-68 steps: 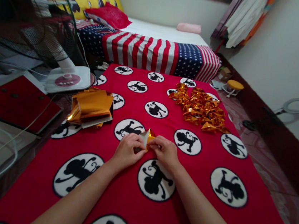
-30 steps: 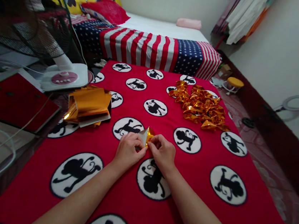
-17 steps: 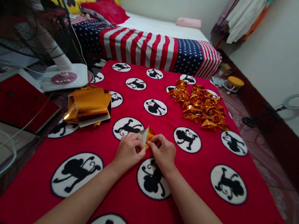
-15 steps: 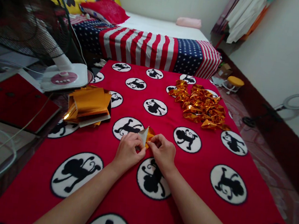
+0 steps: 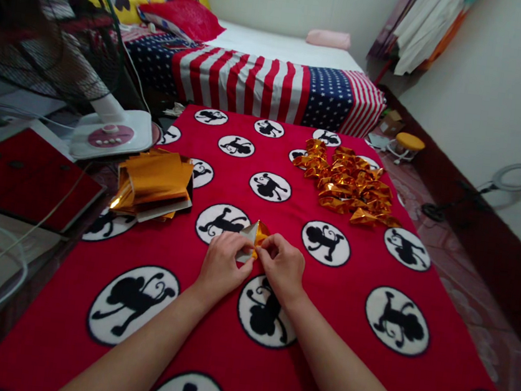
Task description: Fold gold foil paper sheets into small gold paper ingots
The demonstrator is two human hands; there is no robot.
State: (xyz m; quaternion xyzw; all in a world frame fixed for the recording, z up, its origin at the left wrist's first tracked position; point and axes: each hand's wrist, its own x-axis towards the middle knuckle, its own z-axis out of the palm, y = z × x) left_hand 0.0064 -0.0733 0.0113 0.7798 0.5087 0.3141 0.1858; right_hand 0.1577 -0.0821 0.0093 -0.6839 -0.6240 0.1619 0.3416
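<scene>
By L hand [image 5: 225, 265], pale side of a part-folded foil sheet [image 5: 260, 229] is clamped; gold side is pinched by R hand [image 5: 284, 266]. Sheet is held btwn both, at fingertips, peak pointed away. Under hands, red cloth [image 5: 343, 299] is spread. Gold sheet stack [image 5: 156, 177] is set fwd-left of L hand; approx. fwd-right of R hand, folded gold pieces [image 5: 355, 185] are heaped.

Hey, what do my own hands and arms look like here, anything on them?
Your left hand and right hand are ungloved, with no watch or bracelet showing at the wrists. The left forearm and right forearm are uncovered, with no sleeves in view. Fingernail details are too small to tell.
</scene>
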